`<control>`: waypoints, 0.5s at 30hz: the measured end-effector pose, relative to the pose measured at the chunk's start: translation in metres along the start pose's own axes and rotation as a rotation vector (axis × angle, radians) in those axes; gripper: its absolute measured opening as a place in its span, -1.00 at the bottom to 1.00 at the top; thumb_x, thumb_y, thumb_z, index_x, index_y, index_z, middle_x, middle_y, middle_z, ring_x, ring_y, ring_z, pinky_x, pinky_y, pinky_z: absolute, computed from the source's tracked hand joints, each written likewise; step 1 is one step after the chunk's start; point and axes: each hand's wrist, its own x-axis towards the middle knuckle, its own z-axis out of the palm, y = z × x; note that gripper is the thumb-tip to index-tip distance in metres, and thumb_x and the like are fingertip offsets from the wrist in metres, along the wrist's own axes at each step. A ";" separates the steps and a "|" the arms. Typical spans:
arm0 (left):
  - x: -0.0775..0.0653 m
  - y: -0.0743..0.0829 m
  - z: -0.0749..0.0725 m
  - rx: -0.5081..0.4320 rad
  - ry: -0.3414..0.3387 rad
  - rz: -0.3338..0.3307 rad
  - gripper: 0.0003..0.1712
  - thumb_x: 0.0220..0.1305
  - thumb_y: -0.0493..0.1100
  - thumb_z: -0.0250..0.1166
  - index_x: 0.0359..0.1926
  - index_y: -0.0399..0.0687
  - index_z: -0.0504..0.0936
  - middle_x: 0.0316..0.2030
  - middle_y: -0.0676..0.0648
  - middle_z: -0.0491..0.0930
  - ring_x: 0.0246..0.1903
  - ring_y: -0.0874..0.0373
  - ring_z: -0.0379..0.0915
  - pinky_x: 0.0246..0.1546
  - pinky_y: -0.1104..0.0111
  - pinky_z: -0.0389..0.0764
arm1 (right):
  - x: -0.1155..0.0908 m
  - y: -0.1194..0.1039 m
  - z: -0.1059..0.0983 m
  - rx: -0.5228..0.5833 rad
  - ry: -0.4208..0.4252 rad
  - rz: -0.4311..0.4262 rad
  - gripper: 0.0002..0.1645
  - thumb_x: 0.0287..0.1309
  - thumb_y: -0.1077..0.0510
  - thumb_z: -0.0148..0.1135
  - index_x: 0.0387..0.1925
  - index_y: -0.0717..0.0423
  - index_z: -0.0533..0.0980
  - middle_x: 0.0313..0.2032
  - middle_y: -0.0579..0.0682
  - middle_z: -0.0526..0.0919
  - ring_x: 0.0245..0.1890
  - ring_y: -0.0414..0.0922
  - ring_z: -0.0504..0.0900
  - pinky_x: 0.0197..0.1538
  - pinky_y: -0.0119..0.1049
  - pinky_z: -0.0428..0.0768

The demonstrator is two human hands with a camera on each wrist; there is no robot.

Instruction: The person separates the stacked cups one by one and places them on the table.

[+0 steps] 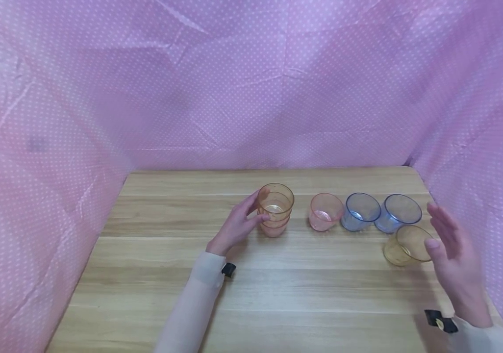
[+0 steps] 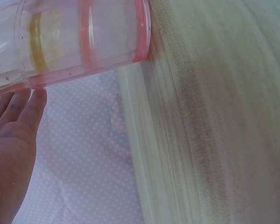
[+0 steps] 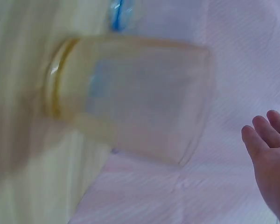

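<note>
My left hand (image 1: 238, 224) holds a stack of clear plastic cups (image 1: 274, 223) from its left side, thumb across the front and fingers behind. The uppermost cup is yellow, with pink below it. In the left wrist view the fingertips (image 2: 35, 100) meet the stack's wall, and its pink base is at the wood. My right hand (image 1: 459, 267) is spread beside a yellow cup (image 1: 397, 251), which stands upright at the right of the table. In the right wrist view a gap shows between those fingers and the yellow cup (image 3: 130, 98).
Right of the stack stand a pink cup (image 1: 324, 215) and two blue cups, one (image 1: 359, 213) near the middle and another (image 1: 397, 215) behind the yellow cup. Pink dotted cloth (image 1: 278, 98) walls in the wooden table (image 1: 181, 206) at the back and sides.
</note>
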 end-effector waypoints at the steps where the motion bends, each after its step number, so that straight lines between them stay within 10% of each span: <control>1: 0.000 0.000 0.000 -0.001 0.001 -0.002 -0.14 0.36 -0.24 0.37 0.59 -0.11 0.22 0.51 -0.10 0.31 0.40 -0.06 0.37 0.42 0.35 0.40 | 0.002 0.000 0.005 0.059 -0.003 -0.034 -0.29 0.35 0.51 0.14 0.49 0.36 0.25 0.42 0.08 0.46 0.43 -0.14 0.39 0.48 -0.50 0.28; 5: -0.001 0.001 0.000 -0.001 0.006 -0.014 -0.15 0.36 -0.24 0.38 0.59 -0.10 0.23 0.50 -0.09 0.32 0.40 -0.05 0.36 0.42 0.33 0.40 | 0.008 0.002 0.024 0.226 -0.058 -0.161 -0.31 0.33 0.47 0.23 0.43 0.50 0.25 0.36 0.22 0.49 0.40 -0.04 0.42 0.48 -0.42 0.31; 15: 0.000 0.000 0.000 -0.008 0.004 -0.035 -0.16 0.39 -0.18 0.35 0.60 -0.08 0.21 0.52 -0.08 0.30 0.41 -0.07 0.36 0.42 0.35 0.40 | 0.025 -0.002 0.076 0.227 -0.195 -0.259 -0.27 0.31 0.41 0.30 0.40 0.59 0.22 0.38 0.28 0.46 0.40 0.00 0.42 0.50 -0.34 0.33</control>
